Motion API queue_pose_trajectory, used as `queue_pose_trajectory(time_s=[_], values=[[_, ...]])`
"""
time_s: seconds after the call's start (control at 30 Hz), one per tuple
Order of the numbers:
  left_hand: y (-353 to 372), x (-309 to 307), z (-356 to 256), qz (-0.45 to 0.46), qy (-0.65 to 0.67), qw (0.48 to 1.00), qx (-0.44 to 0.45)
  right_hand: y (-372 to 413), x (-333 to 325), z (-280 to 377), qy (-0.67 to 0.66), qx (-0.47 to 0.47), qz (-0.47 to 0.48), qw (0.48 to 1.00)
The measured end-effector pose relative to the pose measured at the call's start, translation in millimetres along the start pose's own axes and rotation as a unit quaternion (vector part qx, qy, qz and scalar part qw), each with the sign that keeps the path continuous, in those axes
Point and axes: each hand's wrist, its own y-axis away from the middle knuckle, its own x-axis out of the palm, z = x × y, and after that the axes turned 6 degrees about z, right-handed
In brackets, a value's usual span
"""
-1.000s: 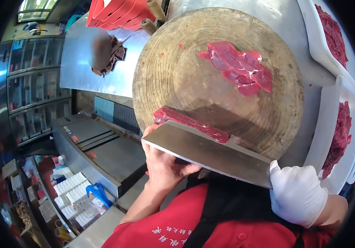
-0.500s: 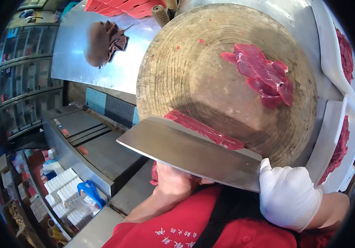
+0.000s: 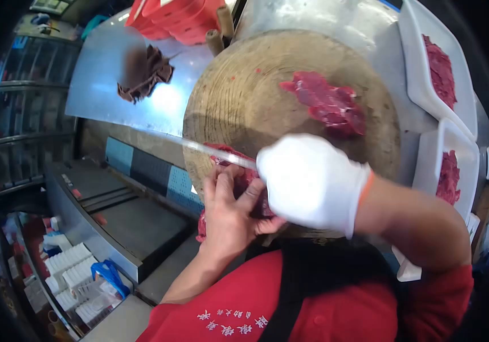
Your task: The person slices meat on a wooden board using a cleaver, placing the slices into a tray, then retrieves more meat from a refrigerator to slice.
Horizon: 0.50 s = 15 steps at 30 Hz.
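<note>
Left hand: bare, fingers spread over raw meat at the wooden chopping block's near edge, apparently steadying it.
Right hand: white-gloved, wrapped round the cleaver, blade edge-on.
Meat slices: set farther across, probably leaving cutting room.

A metal worktop carries the round wooden chopping block. On the block lie raw red meat slices, right of its centre, and a partly hidden meat piece at its near-left edge. White plastic trays stand right of the block, a crumpled brown cloth lies left.
</note>
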Motion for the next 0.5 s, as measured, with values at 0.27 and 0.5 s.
queue_pose_trajectory(time_s=[0.27, 0.5], values=[[-4, -4, -10, -0.07, 0.012, 0.997, -0.038, 98, -67, -11, -0.44, 0.233, -0.127, 0.858], [-72, -18, -59, 0.037, 0.798, 0.6, -0.038, 158, -32, 7, -0.596, 0.234, -0.151, 0.753]])
